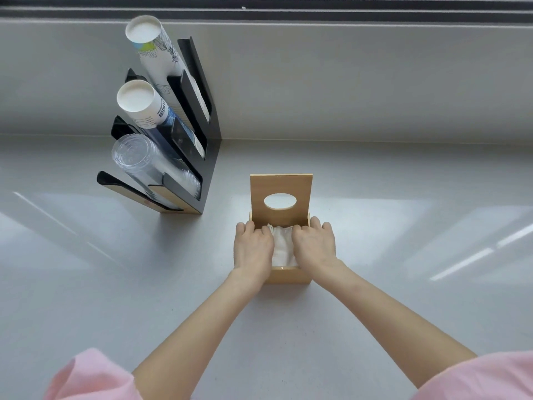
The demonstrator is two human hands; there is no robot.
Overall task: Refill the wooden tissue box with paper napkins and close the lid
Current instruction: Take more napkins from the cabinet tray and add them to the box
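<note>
At centre frame, the left hand [253,245] and right hand [314,244] press curled fingers onto the white paper napkins [284,246] inside the square light-wood tissue box [288,276], so next seems lowering its upright oval-holed lid [281,184].
</note>
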